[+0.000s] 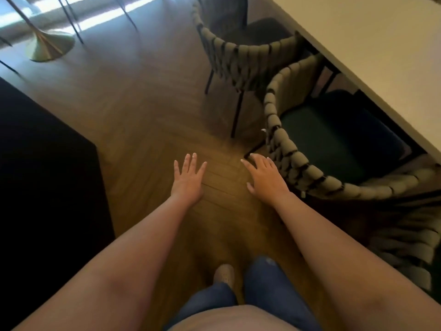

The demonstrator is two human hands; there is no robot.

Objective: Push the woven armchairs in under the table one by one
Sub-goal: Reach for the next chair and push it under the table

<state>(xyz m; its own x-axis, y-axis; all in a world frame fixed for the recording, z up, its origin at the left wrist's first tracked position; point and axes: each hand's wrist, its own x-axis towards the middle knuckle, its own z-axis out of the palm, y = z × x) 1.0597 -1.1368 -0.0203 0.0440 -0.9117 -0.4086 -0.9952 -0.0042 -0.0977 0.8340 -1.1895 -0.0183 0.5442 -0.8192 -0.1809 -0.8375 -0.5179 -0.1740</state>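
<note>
A pale table (372, 51) runs along the right side. The nearest woven armchair (298, 161), grey-green with a dark seat, stands partly under the table's edge. A second woven armchair (241, 58) stands farther back, angled, its seat partly under the table. A third woven chair back (410, 249) shows at the lower right. My left hand (187, 180) hovers flat over the floor, fingers spread, holding nothing. Just left of the nearest chair's woven back, my right hand (266, 177) is flat with fingers spread; I cannot tell whether it touches the back.
A dark cabinet (47, 177) fills the left side. A brass cone-shaped lamp base (49, 45) and thin dark legs (71, 22) stand on the wooden herringbone floor (143, 103) at the back left. My legs in jeans and one shoe (224, 274) are below.
</note>
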